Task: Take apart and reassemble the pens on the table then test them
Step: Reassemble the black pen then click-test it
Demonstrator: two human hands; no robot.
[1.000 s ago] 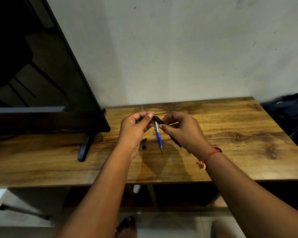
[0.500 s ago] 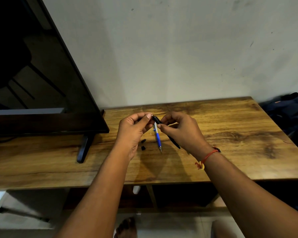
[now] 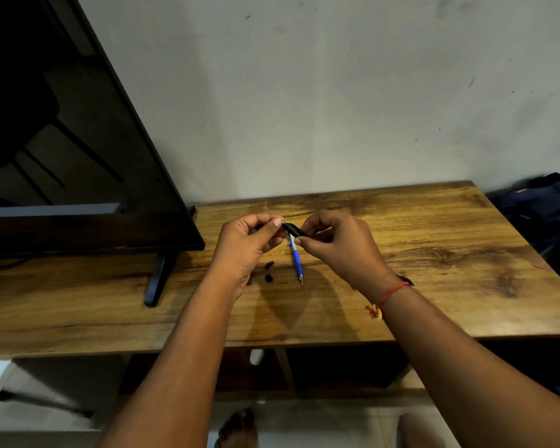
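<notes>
- The television (image 3: 78, 150), a flat, glossy black panel, stands at the left end of the surface (image 3: 450, 253) on a slim dark foot (image 3: 157, 279), well apart from the work.
- The left hand (image 3: 244, 244) is raised above the surface. Its fingers (image 3: 274, 225) are curled and pinch one end of the black pen (image 3: 293, 230), probably to twist or pull a small end piece.
- Two small black parts (image 3: 269, 264) lie just below that hand, near each other. They are short and stubby, likely plastic bits off a pen, parked within easy reach.
- The black pen is held in the air between both hands, tilted. Only a short, smooth, dark stretch of it shows.
- The blue pen (image 3: 296, 261) lies on the surface beneath the hands, its pointed metal tip toward the person. It has a blue grip and a paler upper barrel, and seems to be waiting its turn.
- The right hand (image 3: 340, 245) has its fingers (image 3: 307, 242) closed on the black pen's barrel, likely to steady it. A red thread band (image 3: 389, 293) circles the wrist.
- The surface is warm brown wood grain with dark knots and a slight sheen.
- A dark blue bag (image 3: 543, 205) of soft fabric sits beyond the right edge.
</notes>
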